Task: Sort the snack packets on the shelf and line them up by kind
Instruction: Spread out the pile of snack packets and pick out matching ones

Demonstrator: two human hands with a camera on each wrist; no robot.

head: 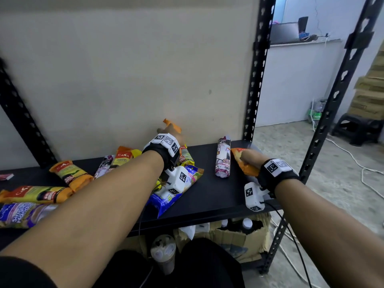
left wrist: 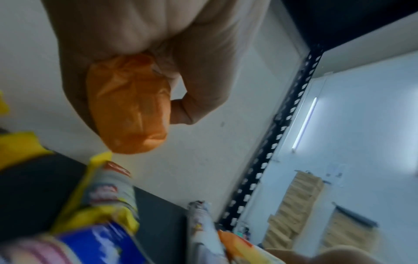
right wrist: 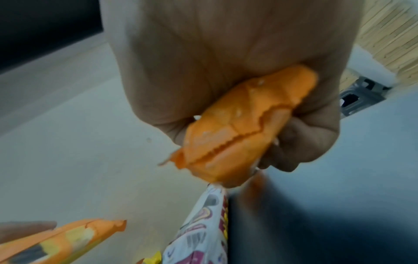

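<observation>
My left hand (head: pixel 169 133) grips an orange packet (head: pixel 170 124) lifted above the black shelf (head: pixel 207 196) near the back wall; the left wrist view shows the fingers (left wrist: pixel 199 100) curled round that orange packet (left wrist: pixel 128 107). My right hand (head: pixel 250 157) grips another orange packet (head: pixel 243 163) at the shelf's right end, seen up close as an orange packet (right wrist: pixel 239 128) in the fist. A white and maroon packet (head: pixel 223 161) lies just left of it. Several orange-and-yellow packets (head: pixel 70 173) and blue packets (head: pixel 166 196) lie scattered to the left.
Black perforated uprights (head: pixel 254 80) stand at the shelf's right corners, with a beige wall (head: pixel 124 69) close behind. A purple-and-white packet (head: pixel 20 215) lies at the front left. A torn cardboard box (head: pixel 239 235) with bottles sits below the shelf. White cables run over the floor at right.
</observation>
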